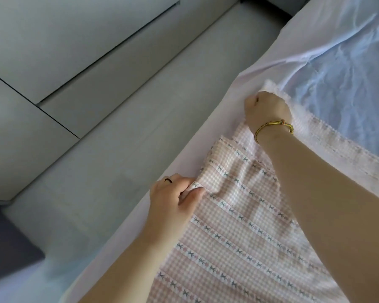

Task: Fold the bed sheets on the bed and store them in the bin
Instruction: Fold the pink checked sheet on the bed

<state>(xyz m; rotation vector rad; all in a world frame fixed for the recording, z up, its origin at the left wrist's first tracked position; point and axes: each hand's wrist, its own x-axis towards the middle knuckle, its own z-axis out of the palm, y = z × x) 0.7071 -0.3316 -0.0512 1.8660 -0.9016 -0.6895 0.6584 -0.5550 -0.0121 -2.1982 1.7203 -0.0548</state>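
Observation:
A pink checked bed sheet (239,232) with bow-patterned stripes lies spread on the bed, its far edge folded so the paler underside shows. My left hand (175,197) pinches a bunched corner of the sheet near the bed's left edge. Farther up the bed, my right hand (267,110), with a gold bracelet at the wrist, grips the sheet's far corner with curled fingers. Both forearms reach across the sheet. No bin is in view.
A pale pink fitted cover (206,154) runs along the bed's left edge. A crumpled light blue sheet (341,84) lies at the upper right. Grey floor (109,136) and white cabinet fronts (53,51) lie left of the bed.

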